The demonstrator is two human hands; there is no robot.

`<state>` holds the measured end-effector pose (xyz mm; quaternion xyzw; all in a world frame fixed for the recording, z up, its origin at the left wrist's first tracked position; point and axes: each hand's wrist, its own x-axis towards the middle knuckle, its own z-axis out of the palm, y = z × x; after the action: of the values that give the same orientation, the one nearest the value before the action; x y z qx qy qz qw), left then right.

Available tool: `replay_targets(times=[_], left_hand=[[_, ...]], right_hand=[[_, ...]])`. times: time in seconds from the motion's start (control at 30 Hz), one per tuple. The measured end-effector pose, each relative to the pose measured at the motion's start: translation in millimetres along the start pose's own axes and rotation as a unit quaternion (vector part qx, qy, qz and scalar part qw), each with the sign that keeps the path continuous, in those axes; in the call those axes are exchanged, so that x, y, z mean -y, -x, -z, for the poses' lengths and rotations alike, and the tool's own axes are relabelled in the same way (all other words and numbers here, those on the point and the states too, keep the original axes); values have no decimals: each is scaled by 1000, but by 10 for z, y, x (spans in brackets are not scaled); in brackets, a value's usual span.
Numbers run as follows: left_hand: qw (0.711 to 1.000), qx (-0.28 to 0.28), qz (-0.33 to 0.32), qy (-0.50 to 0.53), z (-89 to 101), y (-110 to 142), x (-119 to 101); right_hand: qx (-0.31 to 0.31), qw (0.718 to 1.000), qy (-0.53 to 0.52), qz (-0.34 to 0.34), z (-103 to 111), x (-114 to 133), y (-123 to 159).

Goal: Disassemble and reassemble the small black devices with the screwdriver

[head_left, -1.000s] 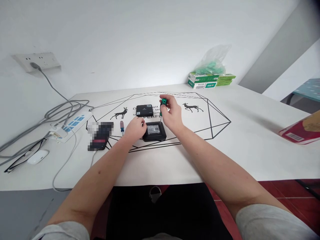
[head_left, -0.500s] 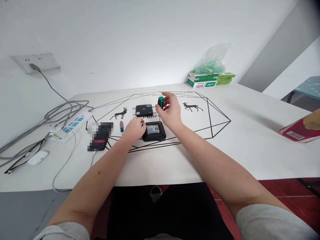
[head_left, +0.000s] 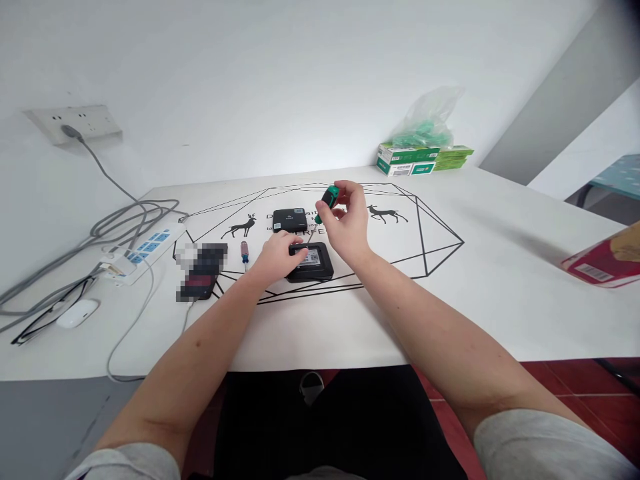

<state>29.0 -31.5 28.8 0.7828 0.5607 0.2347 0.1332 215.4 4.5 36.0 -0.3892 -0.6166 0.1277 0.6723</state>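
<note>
A small black box with a label (head_left: 313, 261) lies on the white table (head_left: 500, 280) in front of me. My left hand (head_left: 275, 257) rests on its left edge, fingers curled over the top. My right hand (head_left: 347, 223) is closed round a green-handled screwdriver (head_left: 327, 200), tilted so its thin shaft slants down towards the box's far left corner. A second black box (head_left: 290, 219) sits just behind. A small red-and-blue screwdriver (head_left: 245, 253) lies left of my left hand.
A phone (head_left: 200, 280) on a cable lies at the left, beside a power strip (head_left: 145, 250) with grey cords and a white mouse (head_left: 75, 312). Green boxes under a plastic bag (head_left: 423, 160) stand at the back. A red packet (head_left: 600, 267) sits at the right edge.
The screwdriver has tipped from upright over the box's right side to slanting leftward. My left hand's fingers have slid further onto the box's top.
</note>
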Motion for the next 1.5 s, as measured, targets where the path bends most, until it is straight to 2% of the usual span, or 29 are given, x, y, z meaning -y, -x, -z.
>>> replay_targets(times=[0.13, 0.27, 0.37, 0.47, 0.53, 0.57, 0.6, 0.67, 0.73, 1.07, 1.2, 1.33, 1.5], left_hand=[[998, -6, 5, -64, 29, -25, -14], [983, 1, 17, -182, 76, -90, 131], [971, 19, 64, -232, 138, -128, 266], [970, 29, 107, -217, 262, -121, 342], [978, 72, 100, -168, 372, -84, 350], [983, 112, 61, -130, 423, -59, 343], [982, 162, 30, -96, 464, -32, 330], [967, 238, 22, -84, 503, 18, 288], [961, 257, 18, -99, 480, 51, 235], [962, 260, -48, -63, 235, 112, 8], [955, 271, -69, -97, 160, 138, 8], [948, 299, -65, -82, 76, 139, 59], [948, 306, -60, -68, 78, 127, 71]], right_hand=[[8, 999, -27, -15, -25, 0, 17], [-8, 999, -39, -19, -38, -20, 20], [-2, 999, -44, -24, -38, -39, 18], [12, 999, -25, -21, -35, -53, 14], [16, 1000, -11, -13, -33, -60, 9], [16, 1000, -8, -10, -34, -64, 6], [14, 1000, -8, -7, -35, -67, 3], [10, 1000, -11, -3, -39, -72, 1], [11, 1000, -15, 1, -45, -73, 5], [74, 996, 0, 43, -39, -6, 63], [96, 994, 0, 61, -41, -9, 86], [123, 990, -4, 67, -43, 4, 105], [180, 981, -33, 69, -37, 20, 101]])
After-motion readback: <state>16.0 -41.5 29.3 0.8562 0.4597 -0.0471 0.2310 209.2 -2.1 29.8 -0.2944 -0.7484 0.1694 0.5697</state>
